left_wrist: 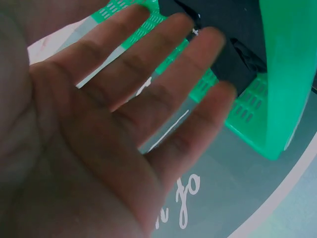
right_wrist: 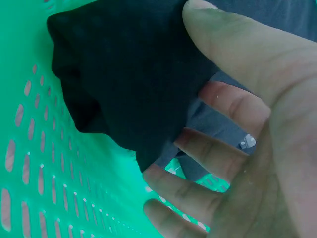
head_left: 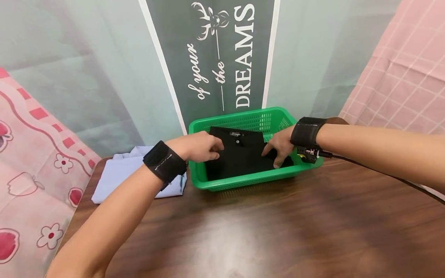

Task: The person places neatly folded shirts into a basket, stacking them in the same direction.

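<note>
A folded black garment point(head_left: 236, 158) with a small round button and a pale label lies in a green plastic basket point(head_left: 243, 179). Over the garment's left part hovers my left hand point(head_left: 204, 146); the left wrist view shows its fingers point(left_wrist: 171, 94) spread and loosely extended, with nothing held. My right hand point(head_left: 281, 146) reaches in at the basket's right end. In the right wrist view its thumb lies against the black cloth point(right_wrist: 124, 64), and its fairly straight fingers point(right_wrist: 213, 148) touch the cloth's edge, thumb and fingers apart.
Folded light-blue cloth point(head_left: 119, 173) lies on the brown wooden table point(head_left: 264, 231) left of the basket. A grey-green curtain point(head_left: 104, 77) with printed lettering hangs right behind the basket. A black cable point(head_left: 375, 170) runs from the right wristband.
</note>
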`<state>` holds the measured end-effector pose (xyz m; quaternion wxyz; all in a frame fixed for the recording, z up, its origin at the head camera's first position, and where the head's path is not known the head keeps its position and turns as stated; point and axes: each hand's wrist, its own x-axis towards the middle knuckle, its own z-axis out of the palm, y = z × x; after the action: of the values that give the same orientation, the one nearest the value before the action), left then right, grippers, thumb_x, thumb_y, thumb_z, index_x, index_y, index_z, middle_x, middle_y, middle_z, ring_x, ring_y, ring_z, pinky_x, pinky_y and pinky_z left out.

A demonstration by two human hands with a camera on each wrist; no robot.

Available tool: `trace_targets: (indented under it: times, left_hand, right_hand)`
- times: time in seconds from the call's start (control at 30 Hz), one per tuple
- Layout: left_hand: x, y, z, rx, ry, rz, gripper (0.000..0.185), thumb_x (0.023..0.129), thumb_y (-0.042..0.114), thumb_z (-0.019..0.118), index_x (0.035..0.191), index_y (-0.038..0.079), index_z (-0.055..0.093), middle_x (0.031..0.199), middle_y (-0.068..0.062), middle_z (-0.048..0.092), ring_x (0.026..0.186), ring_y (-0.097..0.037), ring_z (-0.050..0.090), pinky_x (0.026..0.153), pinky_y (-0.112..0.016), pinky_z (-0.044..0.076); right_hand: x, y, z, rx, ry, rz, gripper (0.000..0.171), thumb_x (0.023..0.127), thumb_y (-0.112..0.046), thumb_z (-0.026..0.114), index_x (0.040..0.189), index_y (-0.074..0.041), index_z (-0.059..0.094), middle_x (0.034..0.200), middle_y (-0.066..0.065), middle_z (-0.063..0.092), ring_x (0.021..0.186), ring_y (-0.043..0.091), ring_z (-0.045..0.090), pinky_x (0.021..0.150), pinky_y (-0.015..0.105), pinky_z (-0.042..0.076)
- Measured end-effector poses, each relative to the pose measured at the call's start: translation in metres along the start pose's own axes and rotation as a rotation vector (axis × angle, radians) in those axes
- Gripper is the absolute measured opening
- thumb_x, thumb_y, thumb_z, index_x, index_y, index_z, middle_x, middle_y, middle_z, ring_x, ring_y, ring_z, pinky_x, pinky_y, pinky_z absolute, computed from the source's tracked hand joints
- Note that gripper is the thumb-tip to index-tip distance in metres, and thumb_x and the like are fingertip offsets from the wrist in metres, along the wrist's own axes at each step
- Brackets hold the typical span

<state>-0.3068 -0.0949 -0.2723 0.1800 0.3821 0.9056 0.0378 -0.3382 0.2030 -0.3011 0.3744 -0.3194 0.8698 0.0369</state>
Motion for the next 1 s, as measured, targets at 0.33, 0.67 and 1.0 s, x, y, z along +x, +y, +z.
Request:
trace_targets:
  times: [0.33, 0.67, 1.0]
  left_hand:
    - [-0.028, 0.019, -0.009, 0.003, 0.273, 0.088, 0.038, 0.106, 0.023, 0.062, 0.141, 0.008, 0.066, 0.141, -0.009, 0.069, 0.13, -0.027, 0.064, 0.112, -0.045, 0.049]
    - [-0.064, 0.042, 0.011, -0.014, 0.462, 0.073, 0.048, 0.106, 0.031, 0.063, 0.15, 0.014, 0.058, 0.151, -0.006, 0.061, 0.144, -0.025, 0.054, 0.118, -0.045, 0.046]
    - [-0.096, 0.061, 0.055, 0.126, 0.744, 0.106, 0.062, 0.097, 0.035, 0.076, 0.152, 0.013, 0.057, 0.159, -0.015, 0.054, 0.141, -0.037, 0.057, 0.108, -0.059, 0.051]
  right_hand:
    - [-0.036, -0.004, -0.012, -0.006, 0.274, -0.037, 0.062, 0.104, -0.037, 0.066, 0.153, -0.002, 0.052, 0.157, 0.028, 0.05, 0.146, 0.052, 0.045, 0.116, 0.063, 0.042]
    - [-0.078, -0.033, 0.021, -0.006, 0.657, -0.032, 0.064, 0.102, -0.04, 0.07, 0.155, -0.011, 0.052, 0.161, 0.019, 0.05, 0.152, 0.043, 0.043, 0.119, 0.063, 0.039]
    - [-0.094, -0.064, 0.083, -0.083, 1.025, -0.162, 0.07, 0.096, -0.038, 0.078, 0.156, -0.012, 0.052, 0.162, 0.017, 0.049, 0.146, 0.039, 0.051, 0.115, 0.058, 0.045]
